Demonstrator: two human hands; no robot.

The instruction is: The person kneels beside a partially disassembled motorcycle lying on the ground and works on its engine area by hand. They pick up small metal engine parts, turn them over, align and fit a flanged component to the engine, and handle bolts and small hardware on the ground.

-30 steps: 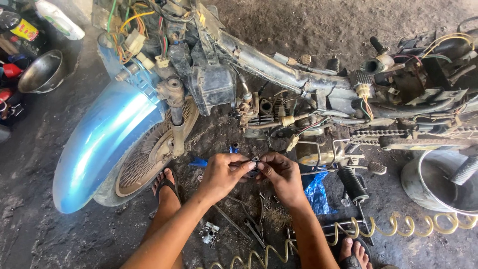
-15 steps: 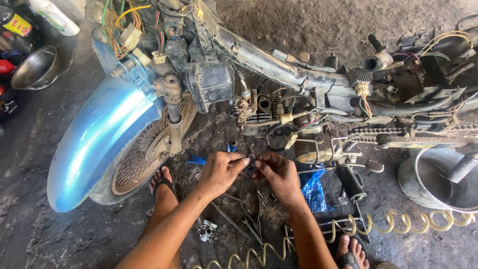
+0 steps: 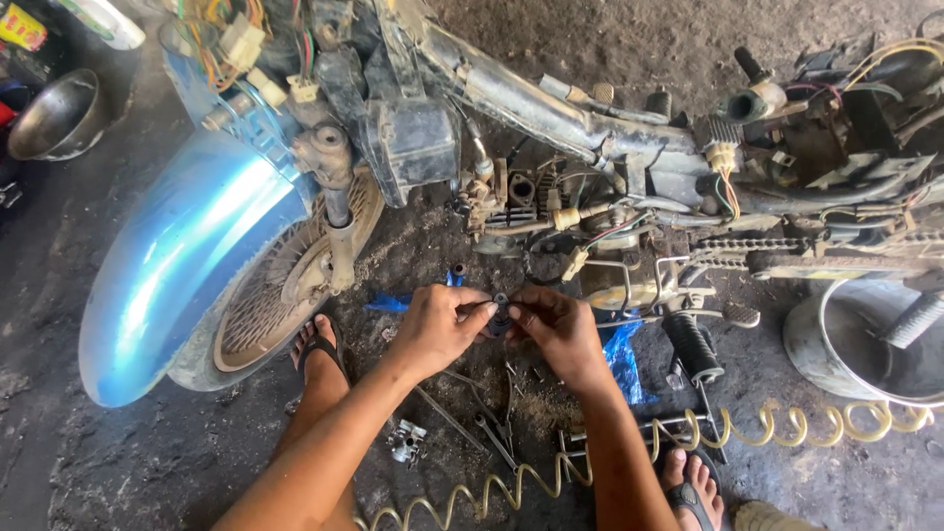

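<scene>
I pinch a small dark ring part (image 3: 501, 313) between both hands, just below the engine (image 3: 521, 197) of the stripped bike. My left hand (image 3: 440, 329) closes on its left side with thumb and fingertips; my right hand (image 3: 558, 329) closes on its right side the same way. What the part is exactly I cannot tell; it is small and half hidden by my fingers.

The main risk, as I judge it, is a slip. The part is tiny and held only at the edges, so if my fingers are greasy it could pop out and drop into the dirt floor (image 3: 610, 59) below the engine, where loose tools (image 3: 492, 423) and bits (image 3: 405, 441) already lie scattered. Grit would then stick to it.

The yellow coiled hose (image 3: 551, 472) runs below the engine, close to my feet (image 3: 320, 354); shifting my weight could snag it and jolt my arms. The metal basin (image 3: 865, 354), right of the engine, and the blue fender (image 3: 187, 256), left of it, sit well clear of my hands.
</scene>
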